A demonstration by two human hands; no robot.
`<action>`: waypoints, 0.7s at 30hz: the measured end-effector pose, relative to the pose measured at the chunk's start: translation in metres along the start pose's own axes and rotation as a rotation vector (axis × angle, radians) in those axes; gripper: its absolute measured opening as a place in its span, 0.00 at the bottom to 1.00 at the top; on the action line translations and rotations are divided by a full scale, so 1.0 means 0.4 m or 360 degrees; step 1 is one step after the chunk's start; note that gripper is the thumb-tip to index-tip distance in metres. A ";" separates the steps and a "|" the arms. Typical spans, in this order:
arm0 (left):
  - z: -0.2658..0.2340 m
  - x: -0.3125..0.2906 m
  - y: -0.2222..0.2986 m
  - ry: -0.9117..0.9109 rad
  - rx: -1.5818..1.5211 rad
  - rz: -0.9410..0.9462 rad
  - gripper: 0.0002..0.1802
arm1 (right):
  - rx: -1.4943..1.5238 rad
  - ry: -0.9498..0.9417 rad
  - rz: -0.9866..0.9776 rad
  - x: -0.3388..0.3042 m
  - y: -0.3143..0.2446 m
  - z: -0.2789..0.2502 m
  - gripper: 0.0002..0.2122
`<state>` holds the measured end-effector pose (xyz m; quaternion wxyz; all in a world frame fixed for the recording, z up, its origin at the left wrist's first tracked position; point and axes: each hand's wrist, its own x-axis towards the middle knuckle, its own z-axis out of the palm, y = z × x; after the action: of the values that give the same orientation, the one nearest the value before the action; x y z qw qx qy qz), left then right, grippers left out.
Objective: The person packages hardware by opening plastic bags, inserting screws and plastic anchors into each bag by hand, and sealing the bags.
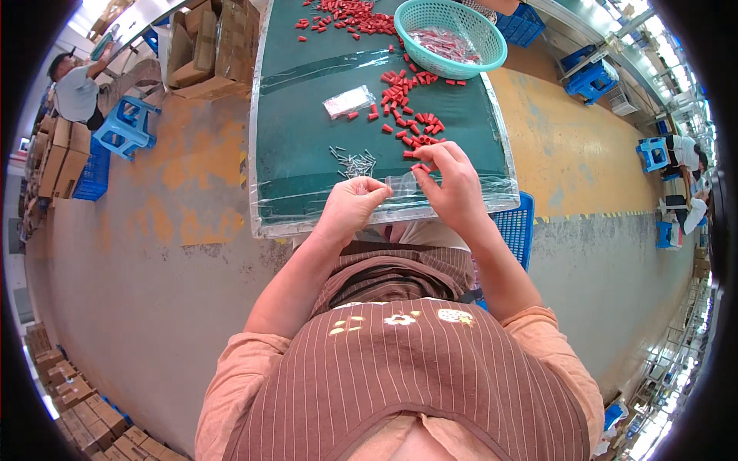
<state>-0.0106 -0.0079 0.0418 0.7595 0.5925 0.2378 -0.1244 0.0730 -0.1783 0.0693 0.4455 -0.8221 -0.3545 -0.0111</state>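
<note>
My left hand (pixel 350 207) pinches the edge of a small clear plastic bag (pixel 402 185) over the near side of the green table. By the bag's other side is my right hand (pixel 457 192), its thumb and forefinger closed around a small red tapered cap (pixel 420 167). Just beyond those fingertips starts a trail of loose red caps (pixel 400 96), running up to the basket. A small heap of silvery screws or pins (pixel 354 164) lies past my left fingers. Whatever is inside the bag is too small to make out.
A mint-green basket (pixel 404 31) holding packets stands at the far right, near more red caps (pixel 357 15). One filled clear packet (pixel 348 101) lies mid-table. A blue crate (pixel 516 229) is beside the table's right corner. Cartons (pixel 223 50), stools (pixel 129 125) and other people are around.
</note>
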 end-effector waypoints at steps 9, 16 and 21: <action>0.028 0.006 -0.047 0.0230 0.0566 0.0538 0.06 | 0.0254 -0.0395 0.0492 -0.031 -0.013 0.041 0.08; 0.038 -0.015 -0.056 0.0248 0.0636 0.0468 0.07 | 0.0363 -0.0483 0.0599 -0.051 0.014 0.053 0.07; 0.023 -0.003 -0.100 0.0114 -0.0063 0.0288 0.06 | 0.0452 -0.0505 0.0719 -0.056 0.009 0.069 0.07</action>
<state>-0.0287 -0.0276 0.0103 0.7702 0.6006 0.2126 -0.0293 0.0501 -0.1720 0.0425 0.4862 -0.8010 -0.2258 0.2664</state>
